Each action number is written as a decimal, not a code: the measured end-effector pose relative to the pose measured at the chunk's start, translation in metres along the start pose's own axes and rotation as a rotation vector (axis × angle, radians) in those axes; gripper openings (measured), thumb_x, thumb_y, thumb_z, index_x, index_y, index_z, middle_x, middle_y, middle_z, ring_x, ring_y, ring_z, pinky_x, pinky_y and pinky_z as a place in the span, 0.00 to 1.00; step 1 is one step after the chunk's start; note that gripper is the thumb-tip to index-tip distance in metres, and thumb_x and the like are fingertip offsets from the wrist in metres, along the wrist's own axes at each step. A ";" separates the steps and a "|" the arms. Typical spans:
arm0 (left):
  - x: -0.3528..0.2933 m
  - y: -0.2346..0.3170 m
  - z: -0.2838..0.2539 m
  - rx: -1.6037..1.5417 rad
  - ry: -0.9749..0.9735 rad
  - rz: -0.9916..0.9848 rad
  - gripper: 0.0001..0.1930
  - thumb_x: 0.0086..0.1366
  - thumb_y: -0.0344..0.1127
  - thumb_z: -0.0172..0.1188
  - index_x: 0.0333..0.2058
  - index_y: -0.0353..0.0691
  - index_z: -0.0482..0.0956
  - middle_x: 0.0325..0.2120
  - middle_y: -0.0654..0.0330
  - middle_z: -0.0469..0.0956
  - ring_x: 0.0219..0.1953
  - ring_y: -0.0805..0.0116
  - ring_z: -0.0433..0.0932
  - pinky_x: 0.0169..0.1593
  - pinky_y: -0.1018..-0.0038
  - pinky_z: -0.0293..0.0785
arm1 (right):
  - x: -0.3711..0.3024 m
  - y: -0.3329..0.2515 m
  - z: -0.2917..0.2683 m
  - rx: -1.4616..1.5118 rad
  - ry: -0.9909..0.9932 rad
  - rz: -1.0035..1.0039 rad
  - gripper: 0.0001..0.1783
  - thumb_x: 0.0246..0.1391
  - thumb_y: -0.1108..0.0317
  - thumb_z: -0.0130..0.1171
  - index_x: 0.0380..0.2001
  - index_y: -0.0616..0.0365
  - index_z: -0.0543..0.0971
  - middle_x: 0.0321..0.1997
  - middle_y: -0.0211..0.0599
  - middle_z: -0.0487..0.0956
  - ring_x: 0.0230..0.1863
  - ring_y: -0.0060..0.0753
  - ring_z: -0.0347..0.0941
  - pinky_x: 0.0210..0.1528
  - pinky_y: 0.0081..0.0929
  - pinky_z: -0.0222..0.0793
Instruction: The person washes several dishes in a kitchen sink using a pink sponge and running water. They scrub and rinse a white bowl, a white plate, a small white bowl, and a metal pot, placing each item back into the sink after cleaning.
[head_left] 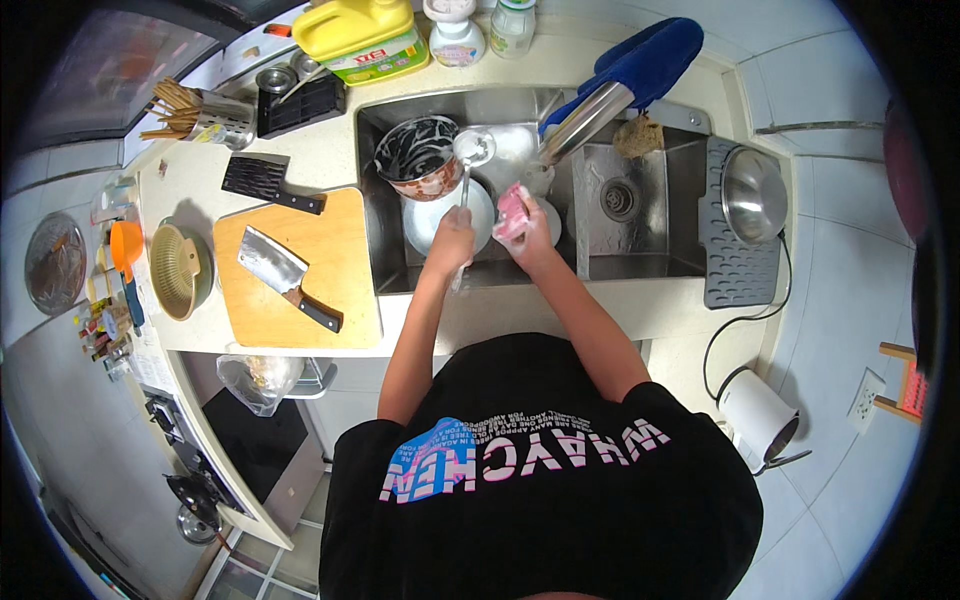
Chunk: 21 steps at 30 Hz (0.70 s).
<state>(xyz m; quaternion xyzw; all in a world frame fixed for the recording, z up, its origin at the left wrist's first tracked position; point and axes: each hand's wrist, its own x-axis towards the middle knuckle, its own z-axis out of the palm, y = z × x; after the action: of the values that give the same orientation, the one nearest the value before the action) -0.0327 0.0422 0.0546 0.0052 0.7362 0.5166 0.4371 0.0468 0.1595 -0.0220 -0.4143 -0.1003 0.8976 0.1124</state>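
Left of the sink's divider, the left hand grips a ladle by its handle; the right hand, curled round a foamy pink sponge, would best scrub bowl and handle.

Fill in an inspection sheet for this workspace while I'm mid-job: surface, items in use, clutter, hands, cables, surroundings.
Surface: pale countertop with a steel double sink set in.
Items in use: soapy ladle, pink sponge with suds; brown pot with suds inside and white bowl, both in the left basin.
Clutter: one cleaver on the wooden cutting board, another, black-bladed cleaver beyond it; beige colander to the left.
Hands: left hand grips the ladle's handle; right hand holds the sponge.
Cables: black cord curving from beside the grey drying mat toward the white kettle.
Surroundings: tiled wall at right, with an outlet.
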 end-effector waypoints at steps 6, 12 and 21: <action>-0.058 0.008 -0.015 -0.235 -0.067 -0.096 0.10 0.67 0.40 0.41 0.29 0.44 0.63 0.14 0.68 0.59 0.12 0.78 0.56 0.13 0.79 0.50 | -0.033 -0.035 0.012 -0.047 -0.239 0.006 0.16 0.52 0.64 0.57 0.45 0.46 0.69 0.33 0.33 0.71 0.31 0.28 0.69 0.25 0.29 0.68; -0.116 -0.012 -0.042 -0.348 -0.012 -0.011 0.12 0.69 0.43 0.42 0.27 0.47 0.61 0.13 0.72 0.57 0.11 0.81 0.54 0.12 0.83 0.49 | -0.011 -0.057 0.020 -0.244 -0.415 0.160 0.04 0.56 0.61 0.51 0.31 0.46 0.71 0.17 0.25 0.67 0.11 0.21 0.59 0.10 0.20 0.55; -0.196 -0.051 -0.078 -0.569 0.280 0.034 0.15 0.69 0.44 0.41 0.23 0.50 0.58 0.12 0.73 0.51 0.10 0.83 0.50 0.11 0.83 0.46 | -0.035 -0.063 0.095 -0.292 -0.191 -0.004 0.14 0.57 0.61 0.45 0.17 0.45 0.68 0.12 0.24 0.66 0.10 0.22 0.63 0.11 0.21 0.61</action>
<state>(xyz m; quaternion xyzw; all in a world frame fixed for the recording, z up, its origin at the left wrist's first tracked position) 0.0606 -0.1305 0.1478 -0.1760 0.6149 0.7049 0.3067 0.0038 0.2012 0.0806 -0.3390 -0.2407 0.9085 0.0428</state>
